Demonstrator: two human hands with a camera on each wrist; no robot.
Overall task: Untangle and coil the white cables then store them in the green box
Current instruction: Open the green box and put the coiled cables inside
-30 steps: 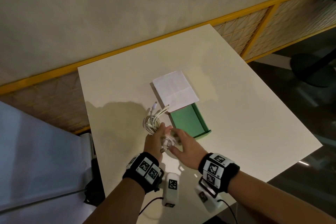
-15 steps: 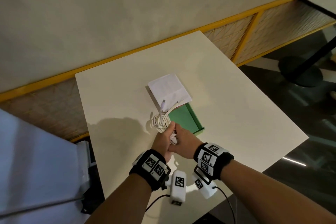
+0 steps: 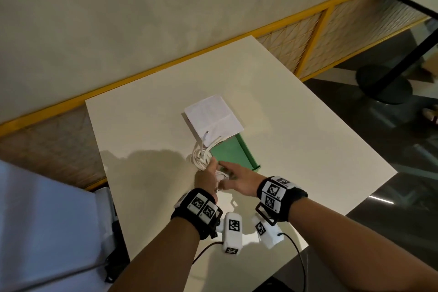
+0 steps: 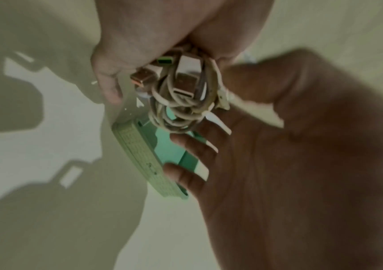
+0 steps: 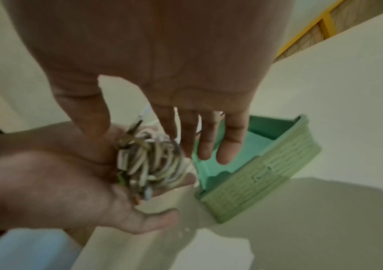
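The head view looks forward and steeply down from above the table (image 3: 296, 125), taking in both forearms and the wall behind. Each wrist view looks along its own palm from very near: the left across to the right hand (image 4: 301, 155), the right across to the left hand (image 5: 58, 182). All three share the green box (image 3: 233, 153) and white cables (image 3: 201, 159)

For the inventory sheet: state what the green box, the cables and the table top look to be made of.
Green box: likely moulded plastic, matt, with a raised woven-look pattern on its end wall.
Cables: white rubbery or plastic sheath that bends into loops in the left hand; plugs have shiny metal tips.
Table: smooth cream top, probably laminate; the core cannot be told.
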